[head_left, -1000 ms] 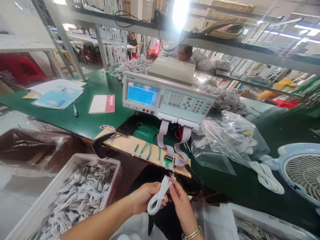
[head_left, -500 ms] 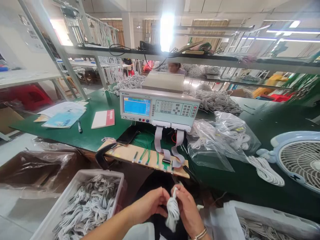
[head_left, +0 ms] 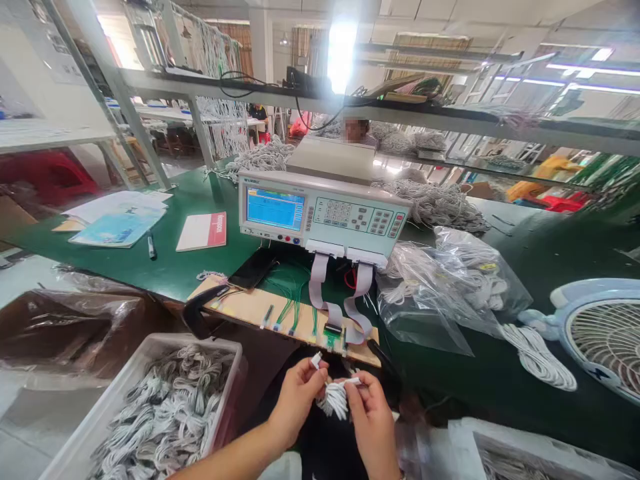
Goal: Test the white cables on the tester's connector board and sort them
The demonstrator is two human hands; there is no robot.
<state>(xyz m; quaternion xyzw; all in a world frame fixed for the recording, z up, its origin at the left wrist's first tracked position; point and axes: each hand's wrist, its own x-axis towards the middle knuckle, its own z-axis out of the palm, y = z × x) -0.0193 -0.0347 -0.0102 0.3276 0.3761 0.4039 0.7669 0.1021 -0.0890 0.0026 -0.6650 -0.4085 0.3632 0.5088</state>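
Note:
My left hand (head_left: 299,393) pinches one plug end of a coiled white cable (head_left: 334,399), the plug tip sticking up near the wooden test board (head_left: 250,308). My right hand (head_left: 369,415) is closed on the other end of the same coil, which hangs bunched between both hands. Both hands are just below the front edge of the board, under its green connectors (head_left: 331,337). Behind the board stands a cable tester (head_left: 320,213) with a lit blue screen and two flat ribbon leads.
A white bin (head_left: 150,413) of coiled cables sits lower left, another bin (head_left: 525,453) lower right. Clear bags of cables (head_left: 450,280) and a pale blue fan (head_left: 600,333) lie right on the green table (head_left: 165,263). Papers, a pen and a red-and-white booklet lie left. A person sits behind the tester.
The cable coil has been drawn up between my hands; my left hand now holds a plug end raised toward the board. The view tilted down slightly.

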